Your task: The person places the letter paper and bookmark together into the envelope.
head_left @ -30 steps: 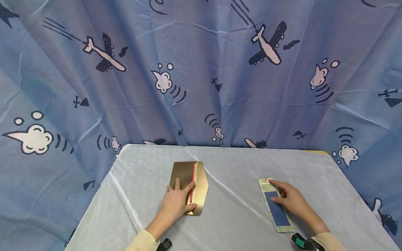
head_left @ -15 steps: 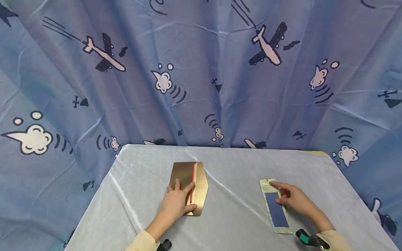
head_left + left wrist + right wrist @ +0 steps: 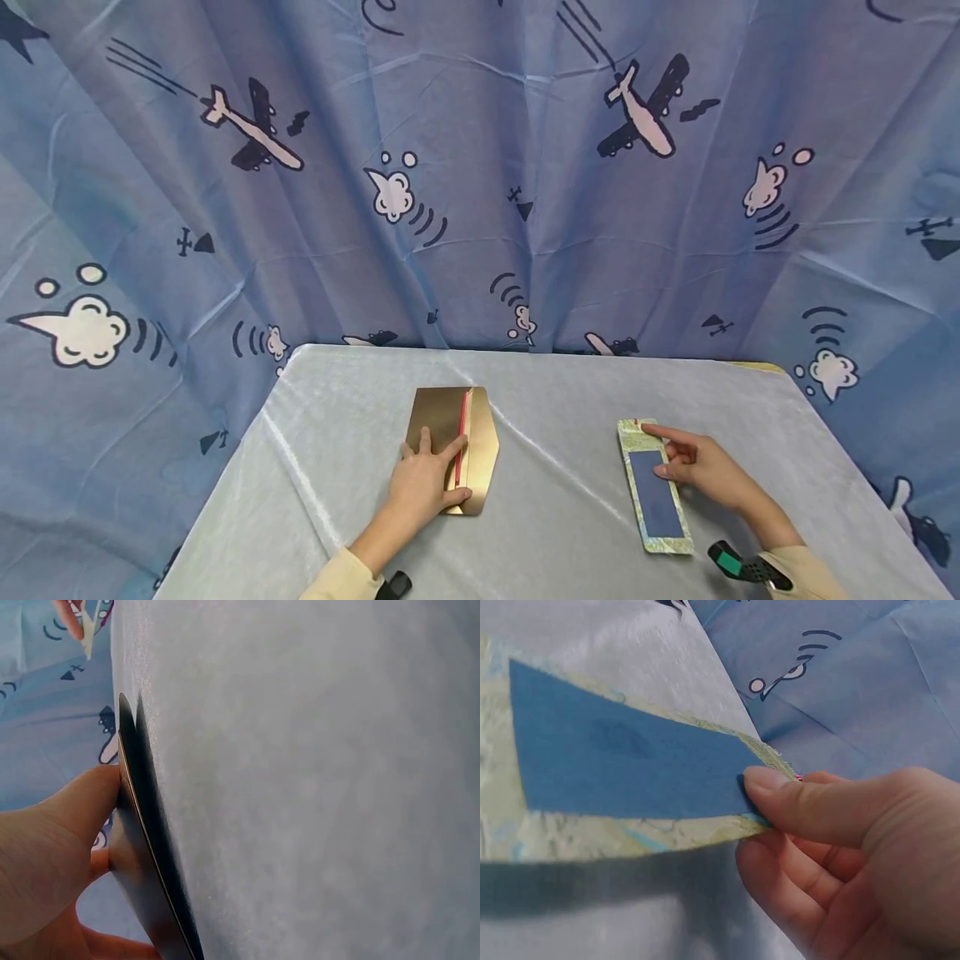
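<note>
Curtain, tabletop, folder (left hand atop)

We've got a smooth, shiny gold envelope-shaped folder, tbh like metallic card, a matt green-and-blue rectangular strip with a frayed, cloth-looking edge, a velvety pale-grey tablecloth and a creased blue cloth curtain.

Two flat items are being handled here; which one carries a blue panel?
The narrow green-patterned strip, pinched by the right hand. The wider gold piece, under the left hand, has a red stripe instead.
</note>
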Motion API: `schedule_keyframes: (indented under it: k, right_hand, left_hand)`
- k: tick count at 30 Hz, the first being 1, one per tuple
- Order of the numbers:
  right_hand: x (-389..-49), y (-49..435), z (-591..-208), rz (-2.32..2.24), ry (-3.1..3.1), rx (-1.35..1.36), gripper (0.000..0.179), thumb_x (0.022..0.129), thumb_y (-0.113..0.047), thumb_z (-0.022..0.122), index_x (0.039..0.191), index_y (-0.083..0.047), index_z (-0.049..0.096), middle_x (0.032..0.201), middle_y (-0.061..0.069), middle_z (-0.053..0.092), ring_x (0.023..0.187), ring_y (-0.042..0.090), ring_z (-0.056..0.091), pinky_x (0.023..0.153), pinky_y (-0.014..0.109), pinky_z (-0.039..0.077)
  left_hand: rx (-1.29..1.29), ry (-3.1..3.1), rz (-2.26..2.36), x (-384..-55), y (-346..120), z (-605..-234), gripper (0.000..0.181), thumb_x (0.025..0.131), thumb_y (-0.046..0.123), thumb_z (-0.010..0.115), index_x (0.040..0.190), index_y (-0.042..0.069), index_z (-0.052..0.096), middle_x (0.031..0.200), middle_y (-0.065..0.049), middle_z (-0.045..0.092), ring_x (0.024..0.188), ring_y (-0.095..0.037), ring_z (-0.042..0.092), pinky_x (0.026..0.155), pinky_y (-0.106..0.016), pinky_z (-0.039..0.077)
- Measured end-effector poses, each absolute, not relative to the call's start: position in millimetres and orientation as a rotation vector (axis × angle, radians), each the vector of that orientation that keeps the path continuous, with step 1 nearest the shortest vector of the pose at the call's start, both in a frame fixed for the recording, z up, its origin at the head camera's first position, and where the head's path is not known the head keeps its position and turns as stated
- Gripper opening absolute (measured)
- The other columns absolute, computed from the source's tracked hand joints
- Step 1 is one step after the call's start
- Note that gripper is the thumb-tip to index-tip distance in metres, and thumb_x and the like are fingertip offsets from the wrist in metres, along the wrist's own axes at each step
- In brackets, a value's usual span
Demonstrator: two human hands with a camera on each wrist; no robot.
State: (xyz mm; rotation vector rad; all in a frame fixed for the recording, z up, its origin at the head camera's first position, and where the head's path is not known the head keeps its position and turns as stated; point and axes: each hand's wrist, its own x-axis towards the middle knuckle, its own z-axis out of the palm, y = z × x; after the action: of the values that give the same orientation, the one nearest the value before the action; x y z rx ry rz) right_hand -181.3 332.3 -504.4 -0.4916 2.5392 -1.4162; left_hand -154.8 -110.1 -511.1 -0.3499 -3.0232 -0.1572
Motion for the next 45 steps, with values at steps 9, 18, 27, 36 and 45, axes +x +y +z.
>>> schedule_keyframes:
  k: [9, 18, 27, 36, 45]
  right_hand:
    - [-185.2, 314.7, -507.1, -1.499, 2.432, -0.509, 0.072, 0.087, -0.009, 0.072, 0.148, 0.006, 0.036, 0.077, -0.001, 0.053, 0.057, 0.000, 0.047, 0.048, 0.029, 0.044]
    - [-196.2, 289.2, -507.0, -1.516, 2.414, -0.493, 0.076, 0.088, -0.012, 0.073, 0.152, 0.001, 0.034, 0.079, 0.003, 0.058, 0.060, 0.004, 0.055, 0.054, 0.033, 0.052]
    - [-205.3, 263.7, -504.7, -1.546, 2.408, -0.451, 0.078, 0.085, -0.011, 0.075, 0.152, -0.001, 0.035, 0.081, 0.004, 0.055, 0.059, 0.008, 0.056, 0.055, 0.033, 0.053]
    - [-217.2, 238.4, -504.0, -1.530, 2.450, -0.451, 0.075, 0.085, -0.011, 0.075, 0.150, -0.003, 0.039, 0.081, 0.009, 0.056, 0.058, 0.010, 0.056, 0.054, 0.031, 0.052]
    - [-227.2, 218.9, -503.5, -1.551, 2.465, -0.469, 0.071, 0.085, -0.006, 0.074, 0.148, 0.000, 0.041, 0.078, 0.011, 0.056, 0.056, 0.010, 0.054, 0.053, 0.032, 0.051]
  left_hand:
    - [-0.349, -3.038, -0.174, -154.8, -109.5, -510.7, 0.081, 0.069, 0.064, 0.079, 0.140, 0.035, 0.054, 0.138, -0.033, 0.054, 0.108, -0.059, 0.061, 0.058, -0.044, 0.058]
    - [-0.331, -3.045, -0.198, -155.3, -108.8, -509.1, 0.080, 0.069, 0.062, 0.079, 0.140, 0.036, 0.054, 0.139, -0.033, 0.053, 0.110, -0.059, 0.060, 0.062, -0.046, 0.059]
    - [-0.346, -3.038, -0.197, -155.0, -109.2, -508.6, 0.080, 0.069, 0.063, 0.079, 0.141, 0.035, 0.054, 0.138, -0.034, 0.054, 0.109, -0.060, 0.061, 0.062, -0.046, 0.059]
    - [-0.343, -3.024, -0.185, -156.2, -111.3, -509.7, 0.081, 0.069, 0.063, 0.079, 0.140, 0.035, 0.054, 0.137, -0.033, 0.055, 0.107, -0.059, 0.061, 0.059, -0.044, 0.058]
    - [-0.389, -3.024, -0.213, -156.6, -112.5, -510.1, 0.083, 0.068, 0.061, 0.081, 0.141, 0.034, 0.053, 0.137, -0.036, 0.053, 0.104, -0.061, 0.062, 0.062, -0.045, 0.058]
